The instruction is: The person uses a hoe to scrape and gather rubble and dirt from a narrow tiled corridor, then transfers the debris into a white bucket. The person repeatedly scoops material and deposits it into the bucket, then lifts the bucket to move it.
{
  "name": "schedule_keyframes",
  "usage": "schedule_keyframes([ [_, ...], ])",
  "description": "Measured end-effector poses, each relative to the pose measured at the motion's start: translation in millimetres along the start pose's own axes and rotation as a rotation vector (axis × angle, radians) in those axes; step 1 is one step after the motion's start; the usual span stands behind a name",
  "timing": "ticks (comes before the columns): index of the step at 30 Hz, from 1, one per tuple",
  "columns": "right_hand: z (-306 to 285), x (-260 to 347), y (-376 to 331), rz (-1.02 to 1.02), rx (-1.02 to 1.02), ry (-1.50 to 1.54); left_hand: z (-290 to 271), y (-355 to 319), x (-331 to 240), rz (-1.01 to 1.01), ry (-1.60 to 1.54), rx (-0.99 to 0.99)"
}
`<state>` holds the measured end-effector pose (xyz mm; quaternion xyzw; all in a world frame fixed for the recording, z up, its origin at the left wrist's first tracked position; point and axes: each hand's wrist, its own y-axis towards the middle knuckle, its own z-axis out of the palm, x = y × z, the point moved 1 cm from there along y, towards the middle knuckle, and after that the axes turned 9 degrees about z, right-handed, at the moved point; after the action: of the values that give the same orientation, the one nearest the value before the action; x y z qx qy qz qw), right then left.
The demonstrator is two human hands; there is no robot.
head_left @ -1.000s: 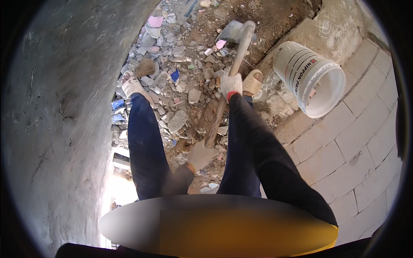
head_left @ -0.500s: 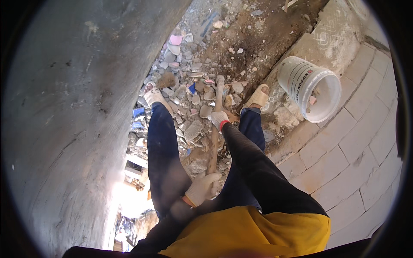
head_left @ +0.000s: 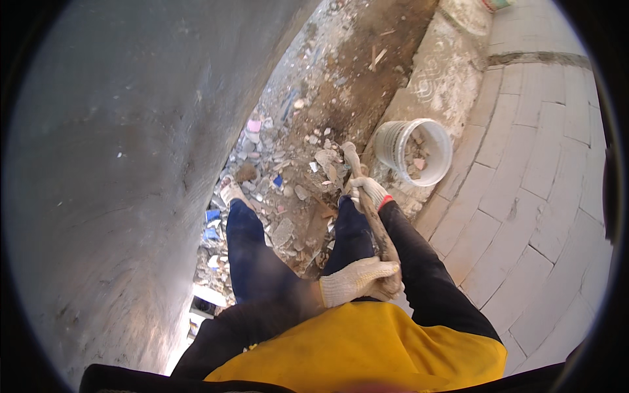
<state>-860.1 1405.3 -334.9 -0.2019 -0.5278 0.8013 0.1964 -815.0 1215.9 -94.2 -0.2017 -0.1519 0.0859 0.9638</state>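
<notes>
While you hold the wooden handle (head_left: 382,237): it slants from close to your belly up to a knobby end over the stones. What is on that far end, I cannot tell.
Your left hand (head_left: 350,283): it wears a pale glove and curls round the near end of the wood. Some of its fingers are hidden.
Your right hand (head_left: 371,191): it is higher up, in a pale glove with a red cuff (head_left: 386,201), its fingers wrapped round the same wood.
White bucket (head_left: 392,145): it sits just past your right hand, in the way on that side. Its open mouth shows broken bits (head_left: 417,156) inside.
Your legs (head_left: 252,252): they are apart, in dark blue trousers. The handle runs just to the right of your right leg.
Your left shoe (head_left: 230,190): it is pale and rests among the stones.
Big grey wall (head_left: 131,164): it fills your left side and stands in the way there.
Rubble (head_left: 283,232): grey stones lie round your feet, with blue pieces (head_left: 212,215), a pink piece (head_left: 253,125) and a round brown lump (head_left: 246,172).
Brown dirt (head_left: 367,85): it stretches ahead of you, with thin sticks (head_left: 377,59) on it.
Rough ledge (head_left: 429,78): it runs between the dirt and the pale tiles (head_left: 524,190) on your right.
</notes>
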Motion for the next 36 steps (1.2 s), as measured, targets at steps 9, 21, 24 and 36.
schedule_keyframes([
  [9, -51, 14, -219, -0.421, 0.037, 0.223, 144, 4, 56, -0.219, 0.291, 0.359],
  [21, -33, -34, -129, -0.588, -0.241, 0.416, -49, -48, -29, 0.181, 1.915, 0.049],
  [24, -38, -40, -72, -0.403, -0.262, 0.521, -153, -39, -25, 0.048, 1.939, -0.614],
  [36, 95, 124, 70, -0.765, -0.409, 0.010, -247, 39, -146, 0.320, 1.632, -0.656],
])
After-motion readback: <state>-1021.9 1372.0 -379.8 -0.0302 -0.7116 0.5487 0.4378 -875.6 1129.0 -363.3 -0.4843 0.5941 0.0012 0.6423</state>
